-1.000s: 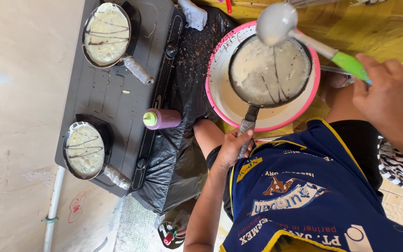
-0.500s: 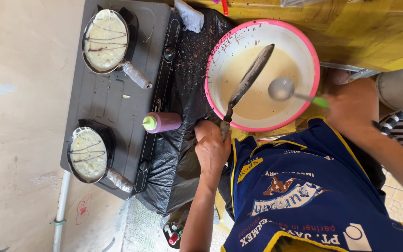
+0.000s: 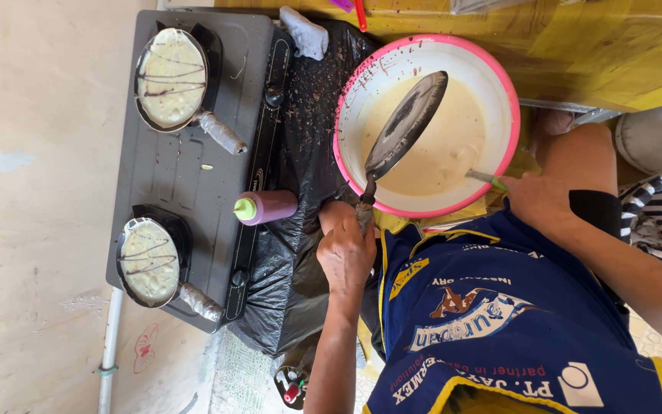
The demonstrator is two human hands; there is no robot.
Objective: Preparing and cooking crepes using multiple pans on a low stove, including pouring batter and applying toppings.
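Left hand (image 3: 346, 257) closed in a full fist around the handle of a small frying pan (image 3: 406, 126); pan tilted steeply on edge, dark underside showing, held over the batter. Right hand (image 3: 538, 201) closed on the green handle of a ladle (image 3: 478, 175), whose bowl is sunk in the pale batter, so its fill cannot be told.

Pink-rimmed basin (image 3: 499, 77) of batter sits just ahead of both hands, pan above its middle. Beyond the left hand, past black plastic sheeting (image 3: 300, 253), a grey two-burner stove (image 3: 185, 176) carries two pans: the far pan (image 3: 172, 78) and the near pan (image 3: 149, 262), each with a pale crepe streaked in dark lines. A purple squeeze bottle (image 3: 266, 207) with a green cap lies at the stove's edge, close to the left wrist.

Judgement: keep the pan over the basin so drips fall back in; hold the wrist firm, since a steep tilt sheds batter fast.
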